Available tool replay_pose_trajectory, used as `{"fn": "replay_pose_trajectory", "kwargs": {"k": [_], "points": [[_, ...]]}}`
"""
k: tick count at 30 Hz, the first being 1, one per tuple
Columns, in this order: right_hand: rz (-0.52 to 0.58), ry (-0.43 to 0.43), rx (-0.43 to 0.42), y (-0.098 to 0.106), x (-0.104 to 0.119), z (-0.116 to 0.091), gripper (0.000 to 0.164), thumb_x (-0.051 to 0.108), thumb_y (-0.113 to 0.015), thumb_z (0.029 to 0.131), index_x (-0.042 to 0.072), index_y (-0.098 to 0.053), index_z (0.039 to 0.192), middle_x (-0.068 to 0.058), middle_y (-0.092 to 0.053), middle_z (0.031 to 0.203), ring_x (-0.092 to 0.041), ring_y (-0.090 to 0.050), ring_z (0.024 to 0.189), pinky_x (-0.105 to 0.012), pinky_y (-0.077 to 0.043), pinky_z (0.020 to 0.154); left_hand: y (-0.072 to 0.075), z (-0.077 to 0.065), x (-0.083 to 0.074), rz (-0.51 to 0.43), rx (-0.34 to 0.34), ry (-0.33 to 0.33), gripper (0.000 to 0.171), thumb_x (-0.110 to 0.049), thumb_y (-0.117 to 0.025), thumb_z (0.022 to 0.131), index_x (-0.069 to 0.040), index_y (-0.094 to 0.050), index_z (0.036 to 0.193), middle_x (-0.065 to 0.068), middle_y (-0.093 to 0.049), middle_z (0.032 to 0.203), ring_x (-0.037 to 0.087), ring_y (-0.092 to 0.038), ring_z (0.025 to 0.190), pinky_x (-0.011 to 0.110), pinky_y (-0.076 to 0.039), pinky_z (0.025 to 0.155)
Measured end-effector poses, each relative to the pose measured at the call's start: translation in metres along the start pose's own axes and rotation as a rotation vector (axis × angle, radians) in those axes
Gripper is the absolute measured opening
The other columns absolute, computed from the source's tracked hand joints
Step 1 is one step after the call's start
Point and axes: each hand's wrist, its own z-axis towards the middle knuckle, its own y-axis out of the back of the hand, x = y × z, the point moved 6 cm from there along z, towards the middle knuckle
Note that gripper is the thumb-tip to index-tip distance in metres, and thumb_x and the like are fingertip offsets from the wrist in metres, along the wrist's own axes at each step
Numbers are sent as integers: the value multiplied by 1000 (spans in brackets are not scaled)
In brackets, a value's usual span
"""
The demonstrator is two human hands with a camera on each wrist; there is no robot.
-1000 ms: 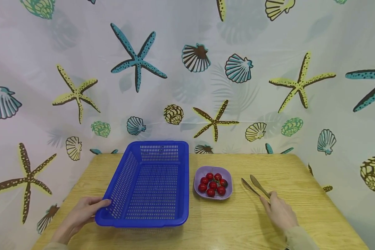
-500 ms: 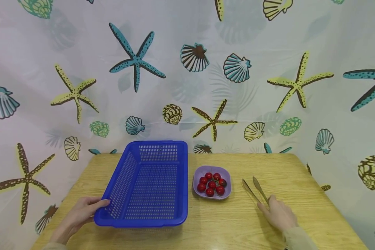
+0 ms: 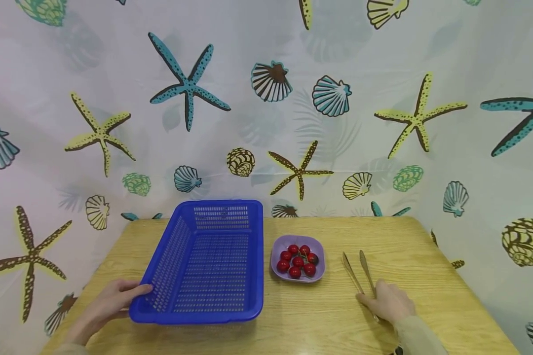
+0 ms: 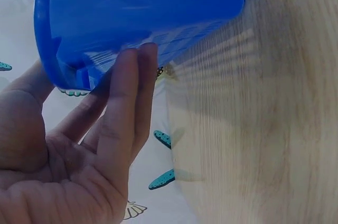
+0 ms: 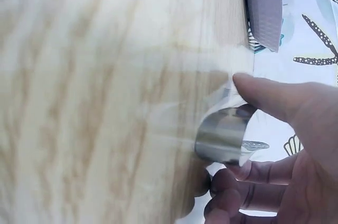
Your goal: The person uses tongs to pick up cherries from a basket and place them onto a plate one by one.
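Note:
In the head view my left hand grips the near left corner of a blue perforated plastic basket, thumb over the rim. The left wrist view has the fingers against the basket's outer wall. My right hand holds metal tongs, their two arms spread and pointing away from me. Up close in the right wrist view, the tongs' curved metal end sits between thumb and fingers. A lilac bowl of red cherries stands between the basket and the tongs.
Everything stands on a light wooden table. Behind and at both sides hangs a white curtain printed with starfish and shells. The basket takes up much of the table's left half.
My right hand has drawn slightly nearer to me, and the tongs have swung to point more straight ahead, their arms wider apart. The left hand keeps its hold; the head view has shifted slightly.

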Motion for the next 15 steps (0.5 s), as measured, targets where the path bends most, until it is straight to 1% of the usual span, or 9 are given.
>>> {"fn": "replay_pose_trajectory", "kwargs": {"k": [2,4,6,7,8,10,11,13,15], "points": [[7,8,-7,0,0,1,55,57,-65,91,4,-54,82,-3,-51,64,-13,-44,51,-23,-36,46,3,0,0,30,5,12,67,-40,-52,104,15,-46,141,17,-74,117,24,-74,101,44,-62,87],[4,25,-26,2,-1,3,63,62,-62,91,-1,-58,89,-5,-57,69,-14,-47,54,-25,-39,46,7,1,-2,75,-6,14,71,-44,-46,106,15,-41,145,24,-68,126,30,-72,107,47,-61,89],[-7,52,-67,7,-3,5,69,64,-59,92,-5,-63,101,-12,-67,81,-17,-55,59,-30,-45,48,13,2,-5,123,-38,1,75,-47,-41,107,15,-36,147,29,-62,133,35,-69,113,49,-60,92],[-21,76,-95,10,-3,6,72,64,-58,93,-6,-63,108,-16,-70,88,-21,-60,64,-34,-49,51,16,2,-6,152,-60,-22,74,-47,-38,108,16,-36,147,31,-59,136,38,-68,115,50,-59,94],[-34,104,-126,13,-3,7,72,62,-58,94,-7,-63,115,-19,-71,95,-25,-64,70,-39,-53,56,20,2,-8,193,-86,-56,73,-46,-36,109,16,-36,147,33,-57,137,40,-66,117,51,-58,95],[-76,160,-199,20,-5,8,69,58,-59,95,-5,-62,122,-25,-70,109,-35,-67,82,-50,-57,67,26,2,-12,295,-156,-129,70,-45,-33,110,15,-39,145,34,-55,139,45,-62,122,55,-55,98],[-94,190,-237,23,-6,7,66,56,-60,96,-4,-62,125,-26,-69,114,-39,-67,89,-56,-56,73,28,2,-13,356,-201,-161,69,-44,-33,110,15,-41,145,34,-54,140,48,-59,124,57,-53,99],[-117,237,-297,28,-8,7,62,51,-61,96,-2,-61,129,-27,-67,118,-46,-64,98,-65,-51,81,34,3,-15,482,-294,-227,66,-43,-34,109,13,-45,142,36,-53,140,55,-50,130,66,-47,101],[-133,275,-350,33,-10,7,60,49,-63,96,-1,-61,130,-27,-65,120,-49,-63,102,-68,-48,84,38,3,-16,604,-384,-275,64,-43,-39,108,11,-49,140,37,-51,140,61,-40,133,74,-37,104]]}}
